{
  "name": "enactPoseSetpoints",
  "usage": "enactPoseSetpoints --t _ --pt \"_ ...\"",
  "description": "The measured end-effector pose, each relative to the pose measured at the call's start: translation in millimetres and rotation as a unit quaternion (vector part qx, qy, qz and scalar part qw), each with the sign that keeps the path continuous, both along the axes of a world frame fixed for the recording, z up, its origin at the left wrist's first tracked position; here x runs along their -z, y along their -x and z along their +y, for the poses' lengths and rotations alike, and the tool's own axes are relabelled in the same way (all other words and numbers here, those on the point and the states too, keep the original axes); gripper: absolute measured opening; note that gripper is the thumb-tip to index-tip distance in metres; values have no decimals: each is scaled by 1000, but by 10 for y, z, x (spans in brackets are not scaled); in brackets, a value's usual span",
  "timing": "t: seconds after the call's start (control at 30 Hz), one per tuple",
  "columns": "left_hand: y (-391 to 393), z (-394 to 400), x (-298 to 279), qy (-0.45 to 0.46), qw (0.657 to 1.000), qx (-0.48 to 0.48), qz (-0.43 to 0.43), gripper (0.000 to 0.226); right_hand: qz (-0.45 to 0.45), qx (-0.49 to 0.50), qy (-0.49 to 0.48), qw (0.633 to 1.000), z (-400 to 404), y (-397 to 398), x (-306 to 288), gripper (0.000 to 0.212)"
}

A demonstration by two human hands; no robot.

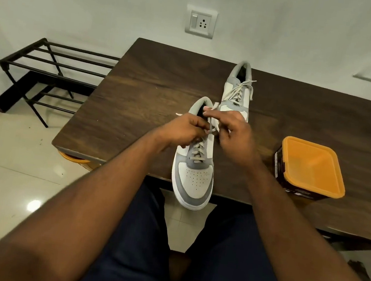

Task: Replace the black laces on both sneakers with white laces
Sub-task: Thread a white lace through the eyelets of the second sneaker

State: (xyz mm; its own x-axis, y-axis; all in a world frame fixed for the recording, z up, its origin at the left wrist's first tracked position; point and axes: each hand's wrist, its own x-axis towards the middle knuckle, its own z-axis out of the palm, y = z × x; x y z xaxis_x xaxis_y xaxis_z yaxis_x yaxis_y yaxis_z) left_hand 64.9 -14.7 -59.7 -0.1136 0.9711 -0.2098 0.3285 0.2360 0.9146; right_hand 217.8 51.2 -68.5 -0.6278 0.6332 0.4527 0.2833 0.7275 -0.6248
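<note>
Head: white lace (212,122) between hands.

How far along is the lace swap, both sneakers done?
Nearly. The far sneaker already carries a light lace, ends loose. The near sneaker is laced light up its eyelets; no black lace is in view. In hand: the left hand and right hand pinch the lace ends at its top. Left: tying that off.
</note>
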Motion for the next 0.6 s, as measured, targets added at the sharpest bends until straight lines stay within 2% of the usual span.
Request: enactPoseSetpoints --t 0.03,0.1,0.17,0.2,0.3,0.33,0.4,0.47,0.53,0.6 --pt "49 12 -47 21 1000 18 13 16 -32 -31 1 999 30 3 -27 58" --pt "138 20 -79 34 999 20 4 17 -71 -76 69 992 84 35 -68 59" --pt "157 -16 -62 9 1000 -12 -27 13 -91 -81 158 980 142 55 -64 54" --pt "157 -39 -45 -19 998 -37 -46 10 -91 -63 172 979 168 62 -52 49" --pt "147 -103 63 -100 990 -70 -66 18 -80 23 112 990 209 47 -7 30" --pt "158 -113 112 -123 991 -56 -23 17 -83 34 91 992 208 45 -21 25" --pt "138 -107 227 -162 977 -37 135 20 -135 23 54 989 205 60 -54 21" --pt "64 -107 323 -176 953 -78 232 22 -194 8 45 980 197 93 -87 19" --pt "-26 -96 419 -179 948 -133 229 24 -186 2 86 979 170 108 -129 17" --pt "-101 -84 514 -197 949 -158 190 30 -148 -13 131 980 151 101 -145 17"
